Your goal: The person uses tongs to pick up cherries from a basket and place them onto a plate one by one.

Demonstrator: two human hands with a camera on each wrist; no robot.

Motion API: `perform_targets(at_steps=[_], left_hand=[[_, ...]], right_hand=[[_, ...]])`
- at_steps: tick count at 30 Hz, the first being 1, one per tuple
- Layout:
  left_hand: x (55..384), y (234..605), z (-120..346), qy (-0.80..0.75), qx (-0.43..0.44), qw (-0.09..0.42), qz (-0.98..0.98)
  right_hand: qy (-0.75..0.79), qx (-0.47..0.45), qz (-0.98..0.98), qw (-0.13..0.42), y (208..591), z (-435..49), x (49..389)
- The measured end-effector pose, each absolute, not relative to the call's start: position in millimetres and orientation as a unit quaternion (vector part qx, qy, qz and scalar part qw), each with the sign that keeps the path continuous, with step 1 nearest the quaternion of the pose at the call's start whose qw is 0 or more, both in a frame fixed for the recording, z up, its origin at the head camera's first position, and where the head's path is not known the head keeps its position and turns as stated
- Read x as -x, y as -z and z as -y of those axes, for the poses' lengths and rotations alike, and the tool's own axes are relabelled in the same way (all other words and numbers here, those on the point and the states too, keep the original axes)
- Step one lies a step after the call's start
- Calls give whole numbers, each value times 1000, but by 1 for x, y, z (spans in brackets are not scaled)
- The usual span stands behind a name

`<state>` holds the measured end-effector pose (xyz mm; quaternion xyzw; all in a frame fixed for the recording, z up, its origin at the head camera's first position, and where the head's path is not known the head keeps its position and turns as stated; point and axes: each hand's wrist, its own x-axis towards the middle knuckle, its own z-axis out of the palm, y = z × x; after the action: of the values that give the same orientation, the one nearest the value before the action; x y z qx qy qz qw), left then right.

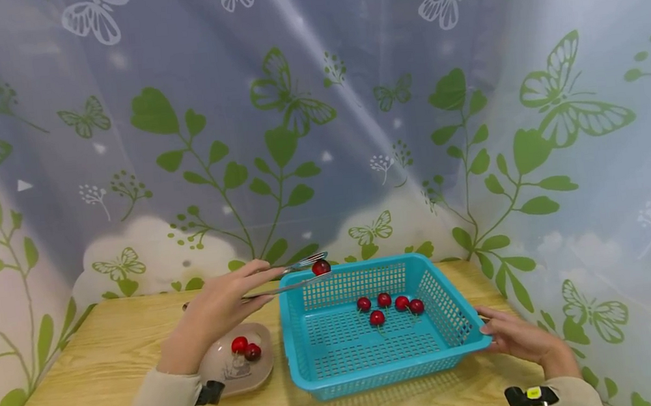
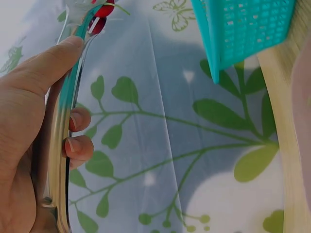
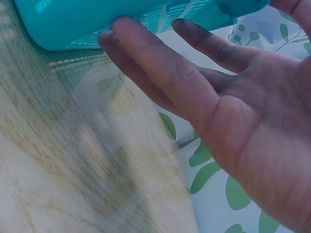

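Observation:
My left hand holds metal tongs with fork-like ends. Between those ends sits a dark red cherry, above the left back rim of the blue plastic basket; in the left wrist view its green stem shows beside the tongs. At the basket's right end, my right hand grips the rim, thumb on top and fingers against the outer wall. Several cherries with stems lie on the basket floor, right of its middle.
Two cherries lie on a small pinkish plate left of the basket, under my left forearm. Everything stands on a wooden table. A curtain with leaves and butterflies hangs close behind and to both sides.

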<state>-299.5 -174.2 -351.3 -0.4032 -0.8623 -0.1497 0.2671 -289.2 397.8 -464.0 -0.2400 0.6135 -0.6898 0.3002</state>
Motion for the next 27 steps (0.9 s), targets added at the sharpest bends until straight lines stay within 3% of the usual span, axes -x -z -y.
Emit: perform_targets(at_steps=[27], left_hand=[[283,381,240,114,371,312,867]], right_hand=[[691,237,-610,306,461,-396,288]])
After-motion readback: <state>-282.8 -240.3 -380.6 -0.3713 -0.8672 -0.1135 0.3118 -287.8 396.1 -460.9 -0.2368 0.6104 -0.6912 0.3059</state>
